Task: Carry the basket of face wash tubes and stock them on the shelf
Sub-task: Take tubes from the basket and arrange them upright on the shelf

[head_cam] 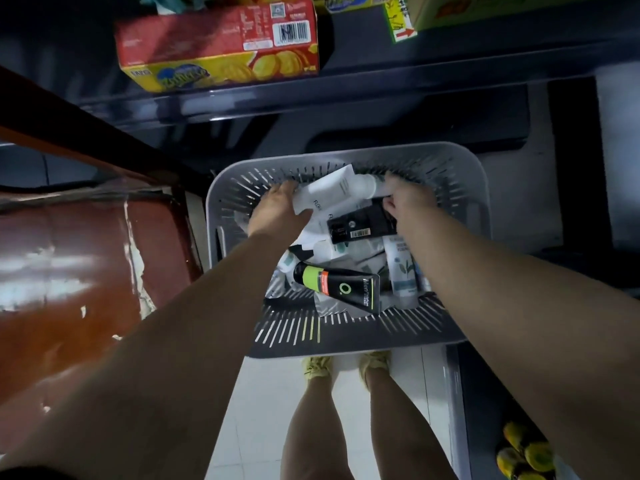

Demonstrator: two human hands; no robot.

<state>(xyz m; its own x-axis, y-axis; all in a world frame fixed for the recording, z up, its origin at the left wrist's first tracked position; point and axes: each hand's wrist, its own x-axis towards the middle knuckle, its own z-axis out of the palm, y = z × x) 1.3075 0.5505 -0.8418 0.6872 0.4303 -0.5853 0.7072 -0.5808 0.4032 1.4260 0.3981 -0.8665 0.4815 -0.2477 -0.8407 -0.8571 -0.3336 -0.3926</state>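
Observation:
A grey slotted plastic basket (pixel 460 188) stands on the floor in front of my feet, holding several face wash tubes. My left hand (pixel 277 211) reaches into its far left part and grips a white tube (pixel 329 194). My right hand (pixel 408 199) is at the far right of the basket, fingers curled on the end of a black tube (pixel 363 225) just below the white tube's cap. A black tube with a green and orange band (pixel 339 287) lies on top of the pile near the front, with pale tubes (pixel 401 268) beside it.
A dark shelf edge (pixel 311 98) runs above the basket, carrying a red and yellow biscuit box (pixel 221 46) and a green carton (pixel 485 12). A red-brown worn surface (pixel 69 271) fills the left. White tiled floor (pixel 263 410) lies below; yellow items (pixel 526 452) sit low on the right.

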